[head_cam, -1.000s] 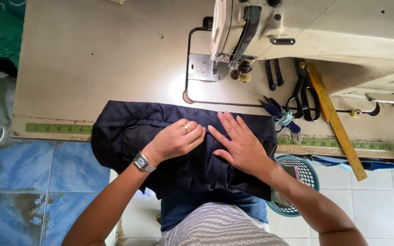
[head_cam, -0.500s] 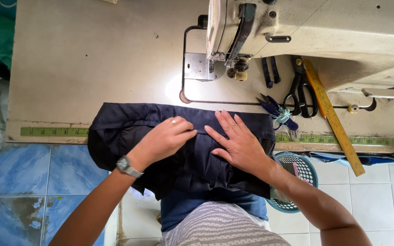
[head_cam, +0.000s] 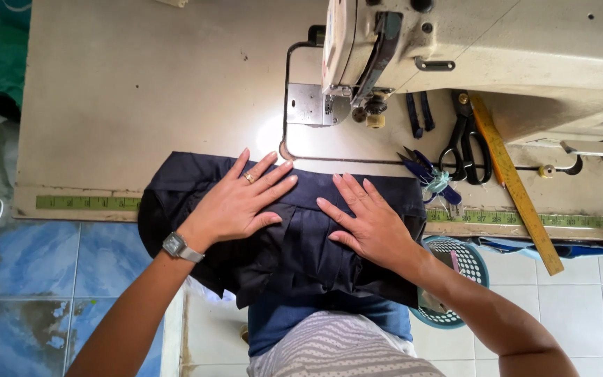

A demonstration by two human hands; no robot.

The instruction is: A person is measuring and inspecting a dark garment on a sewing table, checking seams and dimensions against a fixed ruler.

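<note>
A dark navy pleated garment [head_cam: 294, 251] lies over the front edge of the sewing table [head_cam: 141, 91] and hangs toward my lap. My left hand [head_cam: 239, 202], with a ring and a wristwatch, lies flat on the cloth's upper left part, fingers spread. My right hand [head_cam: 368, 223] presses flat on the cloth just to its right, fingers apart and pointing up-left. Neither hand grips anything. The sewing machine [head_cam: 469, 56] stands behind the cloth at the upper right, its needle area [head_cam: 371, 112] a little beyond my fingertips.
Black scissors [head_cam: 465, 143], a yellow wooden ruler [head_cam: 514, 181] and small blue thread snips [head_cam: 430, 178] lie to the right under the machine. A green measuring tape [head_cam: 85, 202] runs along the table's front edge. A teal plastic basket [head_cam: 462, 269] sits on the tiled floor.
My left hand has gone from curled on the cloth to flat with fingers spread. The garment has shifted a little toward the machine. The right hand stays flat.
</note>
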